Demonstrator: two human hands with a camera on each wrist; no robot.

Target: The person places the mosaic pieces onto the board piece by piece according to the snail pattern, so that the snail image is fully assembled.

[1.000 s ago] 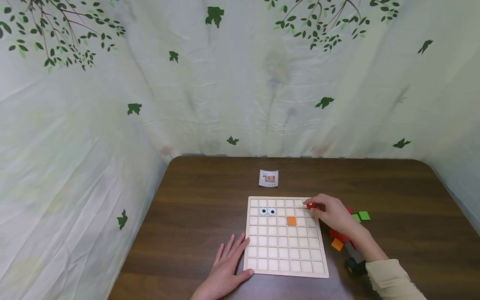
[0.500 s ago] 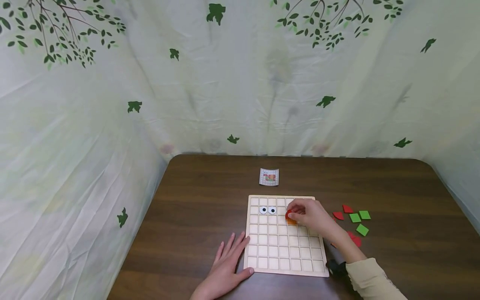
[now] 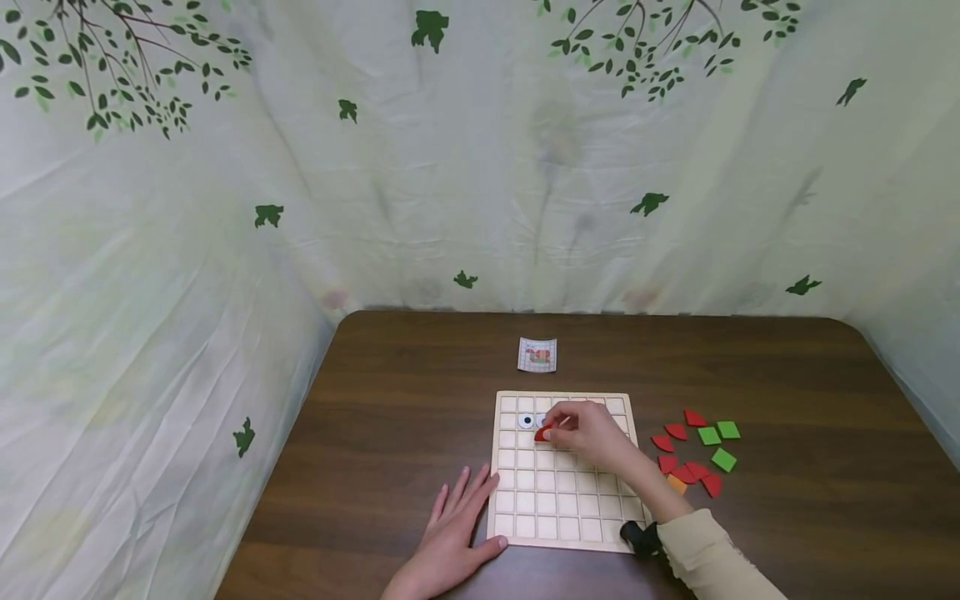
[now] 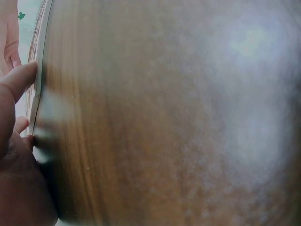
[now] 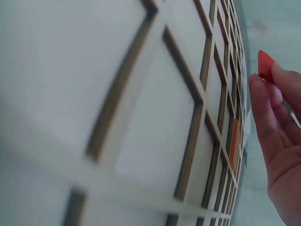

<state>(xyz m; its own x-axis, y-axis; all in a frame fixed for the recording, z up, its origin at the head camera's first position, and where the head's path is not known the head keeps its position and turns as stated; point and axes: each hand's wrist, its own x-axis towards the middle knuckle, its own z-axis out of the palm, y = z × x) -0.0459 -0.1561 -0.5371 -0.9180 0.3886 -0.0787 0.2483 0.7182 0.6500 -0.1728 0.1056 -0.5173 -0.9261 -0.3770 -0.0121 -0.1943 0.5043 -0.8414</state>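
Red piece (image 3: 542, 434) held over the grid board (image 3: 546, 505). The right hand (image 3: 588, 437) pinches it between thumb and fingers, just to the near side of the two eye discs (image 3: 527, 421) in the board's far left part. In the right wrist view, pale cloth (image 5: 265, 28) shows between piece and grid, so the piece appears lifted clear. The left hand (image 3: 455, 529) lies with fingers spread at the board's left edge, thumb at the near left corner.

Handling (judged): the piece should be light, thin and stiff, perhaps a little slippery if its face is smooth, and not readily broken. A pinch near one edge or corner suits it, leaving the opposite edge free; a flat-lying piece would be harder to lift than one held at its rim.

Surroundings: raised ribs divide the board into square cells and could catch a tilted edge. The right eye disc sits close to the pinching fingers, which partly cover it. An orange tile (image 5: 234, 143) in the grid is hidden beneath the right hand in the head view. To the right on the table (image 3: 412, 400) lie loose red pieces (image 3: 693, 417), green tiles (image 3: 723, 459) and a loose orange tile (image 3: 677, 484), partly overlapped by red. A small picture card (image 3: 537, 356) lies beyond the far edge.
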